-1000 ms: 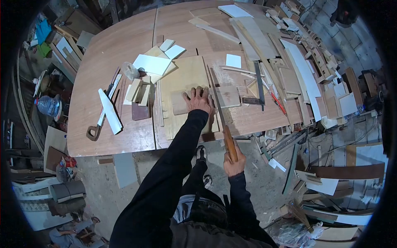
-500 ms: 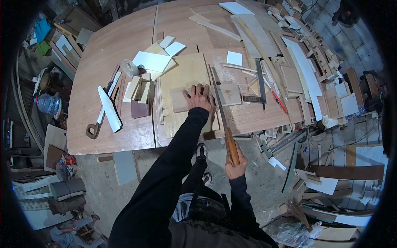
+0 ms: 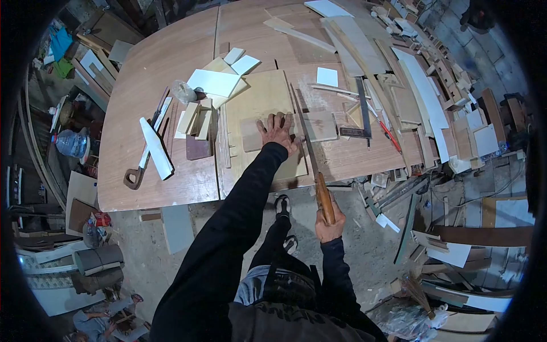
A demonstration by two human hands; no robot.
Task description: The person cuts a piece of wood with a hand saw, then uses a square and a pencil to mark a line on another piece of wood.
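Note:
My left hand (image 3: 277,130) presses down with its fingers spread on a short wooden board (image 3: 320,125), which lies across a larger light plywood panel (image 3: 259,94). My right hand (image 3: 330,224), below the table's front edge, is wrapped round the wooden handle (image 3: 323,194) of a handsaw. The saw's long narrow blade (image 3: 304,131) points away from me and crosses the short board just right of my left hand. Whether the teeth have entered the wood cannot be made out.
White and plain offcuts (image 3: 213,83) lie beyond my left hand. A second handsaw (image 3: 133,178) is at the table's left. To the right are a try square (image 3: 354,133), a red marking tool (image 3: 392,139) and long strips. A person (image 3: 94,325) sits at lower left.
The whole view has shifted slightly. My left hand stays on the short board with a small shift of its fingers, and the saw remains across the board in my right hand.

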